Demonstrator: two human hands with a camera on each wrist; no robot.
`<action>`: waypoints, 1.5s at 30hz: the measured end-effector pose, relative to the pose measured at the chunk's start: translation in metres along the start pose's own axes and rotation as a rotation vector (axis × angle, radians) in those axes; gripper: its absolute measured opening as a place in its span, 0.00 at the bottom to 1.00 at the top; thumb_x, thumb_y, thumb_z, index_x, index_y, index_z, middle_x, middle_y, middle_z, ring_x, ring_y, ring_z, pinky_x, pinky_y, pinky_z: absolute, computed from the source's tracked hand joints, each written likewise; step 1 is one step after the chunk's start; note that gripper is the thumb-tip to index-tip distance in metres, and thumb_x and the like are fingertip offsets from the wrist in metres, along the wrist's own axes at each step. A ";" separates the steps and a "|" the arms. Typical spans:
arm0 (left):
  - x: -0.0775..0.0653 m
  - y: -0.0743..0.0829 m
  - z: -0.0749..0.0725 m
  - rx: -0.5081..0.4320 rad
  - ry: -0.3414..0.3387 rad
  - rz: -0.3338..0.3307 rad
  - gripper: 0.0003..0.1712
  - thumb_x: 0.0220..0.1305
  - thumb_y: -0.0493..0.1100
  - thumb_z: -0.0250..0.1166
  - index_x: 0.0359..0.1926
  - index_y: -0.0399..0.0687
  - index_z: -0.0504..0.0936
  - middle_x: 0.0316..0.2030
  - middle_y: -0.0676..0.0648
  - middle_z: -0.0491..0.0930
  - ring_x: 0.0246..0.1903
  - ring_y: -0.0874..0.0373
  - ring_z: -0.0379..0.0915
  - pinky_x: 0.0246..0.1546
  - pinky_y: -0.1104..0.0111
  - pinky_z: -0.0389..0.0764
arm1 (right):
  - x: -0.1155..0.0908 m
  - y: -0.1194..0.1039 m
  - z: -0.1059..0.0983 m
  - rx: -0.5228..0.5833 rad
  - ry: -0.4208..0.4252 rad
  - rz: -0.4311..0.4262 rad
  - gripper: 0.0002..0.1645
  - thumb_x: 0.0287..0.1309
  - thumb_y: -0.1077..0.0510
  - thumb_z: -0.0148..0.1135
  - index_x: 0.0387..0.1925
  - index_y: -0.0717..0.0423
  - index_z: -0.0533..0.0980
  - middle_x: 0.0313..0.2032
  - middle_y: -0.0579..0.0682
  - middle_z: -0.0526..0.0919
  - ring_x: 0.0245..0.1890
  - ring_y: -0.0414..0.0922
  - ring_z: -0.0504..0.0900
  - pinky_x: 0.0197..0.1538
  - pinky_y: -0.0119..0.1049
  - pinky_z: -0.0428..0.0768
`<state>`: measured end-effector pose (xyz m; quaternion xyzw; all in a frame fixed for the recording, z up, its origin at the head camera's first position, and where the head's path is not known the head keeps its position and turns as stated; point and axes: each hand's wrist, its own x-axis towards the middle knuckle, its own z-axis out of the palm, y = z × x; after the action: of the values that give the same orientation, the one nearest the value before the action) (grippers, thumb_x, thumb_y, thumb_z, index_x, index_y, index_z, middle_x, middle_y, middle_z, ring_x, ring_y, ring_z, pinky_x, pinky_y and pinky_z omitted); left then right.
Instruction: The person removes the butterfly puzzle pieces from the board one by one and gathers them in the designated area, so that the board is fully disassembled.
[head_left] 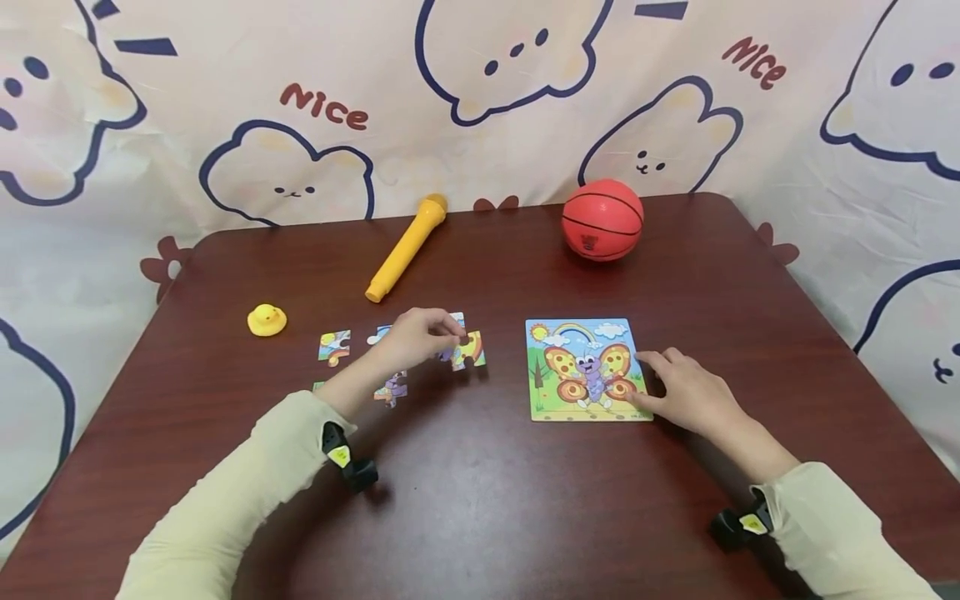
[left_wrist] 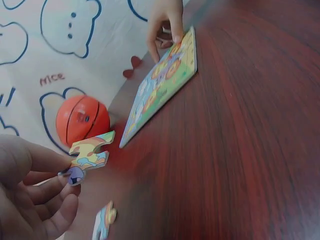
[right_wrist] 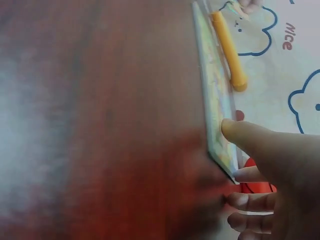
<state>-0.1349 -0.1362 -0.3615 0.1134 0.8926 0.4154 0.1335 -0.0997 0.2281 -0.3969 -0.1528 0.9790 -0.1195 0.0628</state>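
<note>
Behind the butterfly board, 1 red ball

Left hand pinching a bright puzzle piece, another piece on the red-brown bench nearby, right hand touching the far end of a flat picture board, red ball with black lines, cartoon faces on the white wall

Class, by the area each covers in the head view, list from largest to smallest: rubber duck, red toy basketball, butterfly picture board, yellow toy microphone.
1. Butterfly picture board
2. Red toy basketball
3. Yellow toy microphone
4. Rubber duck
</note>
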 end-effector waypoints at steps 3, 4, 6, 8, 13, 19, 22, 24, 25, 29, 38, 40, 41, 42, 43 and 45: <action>-0.004 -0.006 -0.001 0.003 -0.029 -0.028 0.07 0.57 0.38 0.61 0.37 0.43 0.80 0.31 0.48 0.79 0.27 0.56 0.70 0.28 0.69 0.72 | -0.001 0.000 -0.003 0.004 0.016 -0.004 0.39 0.46 0.40 0.63 0.55 0.59 0.68 0.38 0.57 0.72 0.32 0.48 0.70 0.24 0.39 0.70; -0.005 -0.009 -0.001 0.010 -0.041 -0.026 0.07 0.57 0.38 0.60 0.37 0.43 0.80 0.31 0.47 0.79 0.27 0.56 0.70 0.28 0.69 0.72 | -0.001 -0.001 -0.004 0.010 0.025 -0.006 0.38 0.47 0.41 0.63 0.55 0.58 0.68 0.38 0.57 0.72 0.32 0.48 0.70 0.24 0.39 0.70; -0.007 -0.013 0.000 0.037 -0.062 -0.016 0.06 0.57 0.37 0.60 0.36 0.42 0.79 0.30 0.48 0.79 0.27 0.57 0.70 0.27 0.69 0.71 | -0.001 -0.003 -0.005 0.023 0.044 -0.013 0.36 0.48 0.44 0.63 0.55 0.59 0.67 0.37 0.57 0.72 0.32 0.48 0.70 0.25 0.40 0.70; -0.008 -0.016 0.001 0.067 -0.077 0.005 0.05 0.56 0.36 0.60 0.34 0.41 0.79 0.30 0.47 0.80 0.26 0.58 0.70 0.27 0.69 0.71 | -0.001 -0.007 -0.006 0.036 0.067 -0.025 0.34 0.48 0.47 0.63 0.55 0.59 0.68 0.37 0.56 0.72 0.32 0.48 0.71 0.25 0.40 0.70; -0.010 -0.020 0.004 0.138 -0.077 0.041 0.04 0.55 0.35 0.61 0.33 0.39 0.78 0.28 0.47 0.79 0.24 0.59 0.70 0.26 0.69 0.70 | -0.001 -0.016 -0.005 0.038 0.099 -0.062 0.29 0.49 0.51 0.63 0.52 0.58 0.71 0.32 0.52 0.72 0.29 0.45 0.68 0.23 0.36 0.66; -0.010 -0.021 0.008 0.188 -0.051 0.039 0.05 0.52 0.35 0.63 0.32 0.41 0.77 0.26 0.49 0.78 0.22 0.59 0.68 0.25 0.70 0.69 | 0.000 -0.024 -0.003 0.028 0.103 -0.099 0.25 0.49 0.51 0.63 0.49 0.58 0.73 0.31 0.50 0.73 0.28 0.43 0.69 0.23 0.34 0.66; -0.008 -0.020 0.010 0.230 -0.045 0.044 0.05 0.52 0.35 0.63 0.32 0.42 0.77 0.26 0.49 0.77 0.23 0.59 0.68 0.25 0.69 0.68 | 0.001 -0.026 -0.003 0.018 0.108 -0.116 0.23 0.49 0.52 0.63 0.46 0.58 0.74 0.33 0.51 0.74 0.28 0.43 0.70 0.23 0.35 0.67; -0.007 -0.021 0.011 0.262 -0.038 0.043 0.05 0.51 0.36 0.64 0.32 0.42 0.78 0.27 0.49 0.76 0.25 0.58 0.68 0.26 0.69 0.68 | 0.000 -0.028 -0.002 0.009 0.108 -0.130 0.22 0.49 0.52 0.63 0.45 0.57 0.75 0.32 0.50 0.73 0.28 0.43 0.69 0.23 0.35 0.67; -0.006 -0.021 0.012 0.278 -0.035 0.046 0.05 0.51 0.36 0.64 0.32 0.42 0.78 0.28 0.49 0.76 0.26 0.58 0.68 0.26 0.69 0.68 | 0.000 -0.029 -0.002 0.005 0.106 -0.139 0.21 0.48 0.52 0.63 0.45 0.57 0.76 0.31 0.49 0.73 0.28 0.43 0.69 0.22 0.35 0.66; -0.005 -0.024 0.015 0.306 -0.022 0.058 0.06 0.49 0.36 0.65 0.32 0.43 0.79 0.28 0.49 0.75 0.28 0.58 0.69 0.28 0.68 0.68 | -0.002 -0.035 -0.001 -0.012 0.105 -0.179 0.20 0.46 0.53 0.63 0.44 0.54 0.77 0.29 0.47 0.72 0.28 0.42 0.67 0.21 0.34 0.64; -0.003 -0.023 0.020 0.334 0.025 0.101 0.03 0.51 0.36 0.63 0.30 0.45 0.78 0.27 0.50 0.74 0.29 0.58 0.69 0.31 0.67 0.70 | -0.005 -0.045 0.003 -0.014 0.163 -0.276 0.15 0.46 0.55 0.62 0.40 0.52 0.79 0.33 0.47 0.76 0.31 0.43 0.72 0.26 0.36 0.71; -0.002 -0.019 0.021 0.328 0.033 0.092 0.03 0.52 0.38 0.62 0.30 0.46 0.79 0.28 0.51 0.76 0.30 0.58 0.70 0.31 0.67 0.71 | -0.007 -0.047 0.005 -0.011 0.185 -0.308 0.14 0.46 0.56 0.62 0.39 0.52 0.79 0.33 0.46 0.77 0.31 0.42 0.73 0.26 0.35 0.71; -0.002 -0.016 0.023 0.318 0.032 0.086 0.03 0.53 0.39 0.62 0.31 0.46 0.79 0.28 0.51 0.76 0.30 0.58 0.71 0.32 0.66 0.71 | -0.007 -0.048 0.006 -0.014 0.197 -0.329 0.14 0.46 0.56 0.62 0.38 0.52 0.80 0.33 0.46 0.77 0.31 0.42 0.73 0.26 0.34 0.71; -0.001 -0.014 0.024 0.312 0.031 0.087 0.04 0.54 0.39 0.62 0.32 0.47 0.79 0.29 0.51 0.77 0.31 0.58 0.71 0.33 0.66 0.71 | -0.008 -0.048 0.007 -0.021 0.210 -0.354 0.14 0.45 0.56 0.62 0.38 0.52 0.80 0.34 0.46 0.77 0.31 0.42 0.73 0.26 0.34 0.72; -0.001 -0.011 0.025 0.309 0.026 0.090 0.05 0.54 0.40 0.61 0.33 0.47 0.79 0.30 0.51 0.77 0.32 0.58 0.71 0.34 0.65 0.71 | -0.009 -0.049 0.008 -0.028 0.223 -0.378 0.13 0.45 0.57 0.62 0.37 0.52 0.80 0.34 0.46 0.77 0.31 0.42 0.74 0.27 0.35 0.72; 0.001 -0.004 0.029 0.295 0.010 0.098 0.07 0.55 0.40 0.61 0.36 0.47 0.79 0.33 0.50 0.78 0.33 0.57 0.71 0.36 0.65 0.72 | -0.010 -0.051 0.010 -0.037 0.242 -0.424 0.13 0.44 0.56 0.63 0.36 0.52 0.80 0.35 0.46 0.78 0.33 0.42 0.75 0.29 0.35 0.74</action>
<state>-0.1264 -0.1183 -0.3829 0.1732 0.9379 0.2865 0.0904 -0.0739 0.1821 -0.3930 -0.3406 0.9274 -0.1295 -0.0843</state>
